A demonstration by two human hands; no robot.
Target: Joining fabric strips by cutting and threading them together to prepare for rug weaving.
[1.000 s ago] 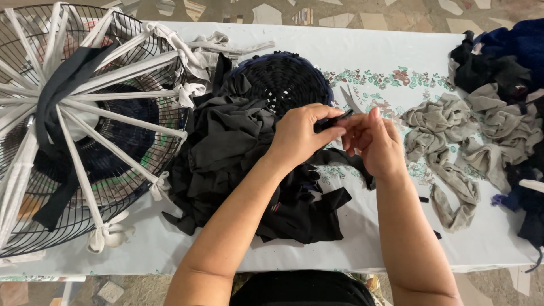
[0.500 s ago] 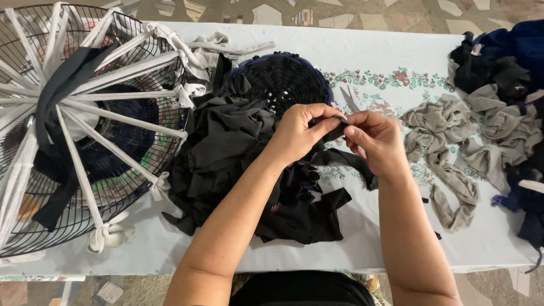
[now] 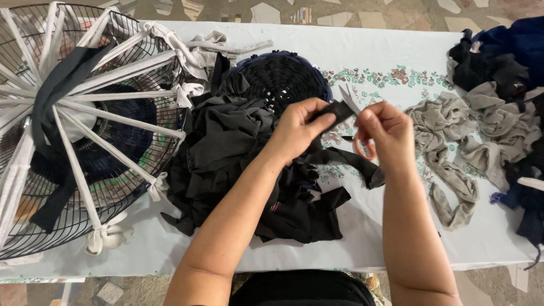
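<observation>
White cloth with a flowered band covers the tabletop, which stands on a floor of broken-tile pieces. Take the heap of black cloth in the middle as the landmark.

Just above the right edge of that heap, the left hand and the right hand meet over a black strip. The left grip is pressed together on one end of the strip, thumb and fingers pinching it. The right hand is curled closed next to the strip's other end; whether its grip is actually on the strip I cannot tell. A longer length of black cloth hangs below the hands and trails back down to the heap.

Beyond the heap, touching its far edge, lies a round woven mat in dark blue and black. Scissors with orange handles lie on the tabletop just right of the heap, partly hidden behind the right hand. Left of the heap rests a wire fan guard, wrapped with white cloth strips and one black one. Well to the right of the heap lie grey rags, and past them, at the tabletop's edge, dark blue and black rags.
</observation>
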